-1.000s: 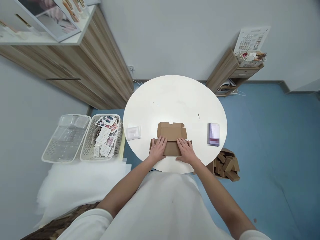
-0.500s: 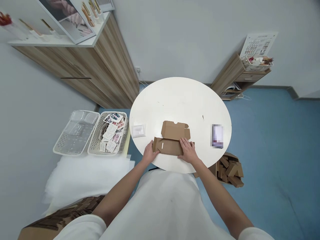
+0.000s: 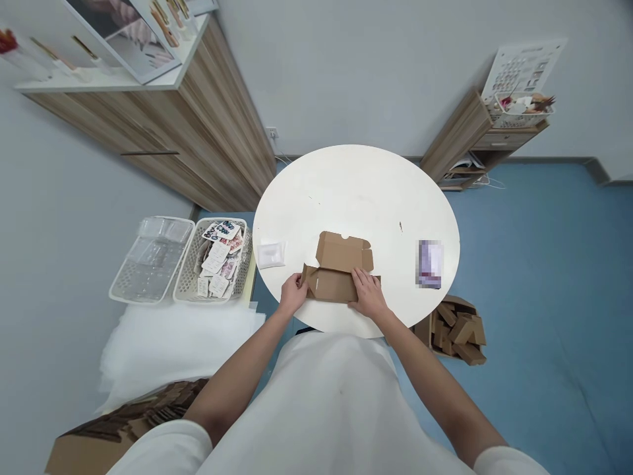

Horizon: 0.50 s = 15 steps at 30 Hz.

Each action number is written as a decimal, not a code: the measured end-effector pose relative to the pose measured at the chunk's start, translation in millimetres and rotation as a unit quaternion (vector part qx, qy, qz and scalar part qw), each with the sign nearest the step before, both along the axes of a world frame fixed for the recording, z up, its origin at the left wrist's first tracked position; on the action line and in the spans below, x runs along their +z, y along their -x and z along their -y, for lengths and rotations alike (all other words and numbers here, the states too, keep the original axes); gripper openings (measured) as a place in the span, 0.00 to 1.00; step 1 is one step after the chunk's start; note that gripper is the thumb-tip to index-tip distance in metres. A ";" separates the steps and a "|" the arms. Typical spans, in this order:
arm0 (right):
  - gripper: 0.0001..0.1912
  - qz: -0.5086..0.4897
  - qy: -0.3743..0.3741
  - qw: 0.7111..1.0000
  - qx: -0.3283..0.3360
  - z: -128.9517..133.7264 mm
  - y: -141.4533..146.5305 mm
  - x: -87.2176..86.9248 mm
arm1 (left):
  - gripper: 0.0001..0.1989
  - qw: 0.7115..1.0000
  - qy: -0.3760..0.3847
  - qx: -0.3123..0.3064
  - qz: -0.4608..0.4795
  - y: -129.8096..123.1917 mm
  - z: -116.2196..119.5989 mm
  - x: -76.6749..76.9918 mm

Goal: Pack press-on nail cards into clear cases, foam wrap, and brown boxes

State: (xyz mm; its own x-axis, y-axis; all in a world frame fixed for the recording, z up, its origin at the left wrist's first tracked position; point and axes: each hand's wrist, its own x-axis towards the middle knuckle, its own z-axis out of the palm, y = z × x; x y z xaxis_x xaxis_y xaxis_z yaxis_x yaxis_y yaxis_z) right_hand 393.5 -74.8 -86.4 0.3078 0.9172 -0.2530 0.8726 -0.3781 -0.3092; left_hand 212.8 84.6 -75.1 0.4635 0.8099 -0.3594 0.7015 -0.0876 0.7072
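A brown cardboard box, partly folded, lies near the front edge of the round white table. Its lid is spread open toward the far side, with a notch in the lid's edge. My left hand pinches the flap at the box's left end, which stands up at a slant. At the right end, my right hand grips the box, fingers over its inside and thumb by the front wall. Part of the right end is hidden under that hand.
On the table, a clear-wrapped white packet lies left and a blurred purple pack right. Two white baskets stand left, above white sheets. A carton of folded boxes sits on the floor at right.
My left hand has changed its hold from the front left corner to the left end flap, which is bent up more. My right hand stays on the box. The view has shifted slightly.
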 end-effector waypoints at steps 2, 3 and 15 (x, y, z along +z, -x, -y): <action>0.49 -0.002 0.002 1.000 0.003 -1.6 1.1 -0.3 | 0.12 1.000 -0.009 0.007 -0.023 -3.3 -0.5 -2.1; 0.50 -0.002 0.003 1.000 0.005 -2.8 1.8 -0.5 | 0.12 0.999 -0.015 0.011 -0.035 -6.0 0.1 -3.8; 0.52 -0.018 0.009 1.000 0.022 -8.1 7.8 -2.7 | 0.16 0.997 0.016 -0.053 -0.051 -16.1 21.0 -5.7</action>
